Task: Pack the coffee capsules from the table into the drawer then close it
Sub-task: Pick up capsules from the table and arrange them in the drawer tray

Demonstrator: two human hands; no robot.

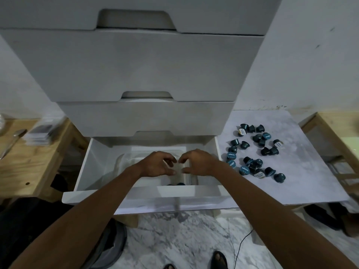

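Note:
The bottom drawer [83,171] of a white drawer unit is pulled out, with a white divided insert [126,162] inside. Two dark teal coffee capsules [175,184] show at the insert's near edge. My left hand [157,165] and my right hand [200,162] are side by side inside the drawer, with fingertips almost meeting over a white divider strip [183,172]. The fingers are curled, and what they hold, if anything, is hidden. Several teal capsules [254,150] lie scattered on the marble-patterned table [301,171] right of the drawer, some on their sides with labelled lids showing.
Three closed drawers [145,65] stack above the open one. A wooden table [29,162] with a plastic box and a metal tool stands at the left, and a wooden frame [338,129] at the right. My sandalled feet [219,259] and a thin cable [240,247] are on the marble floor.

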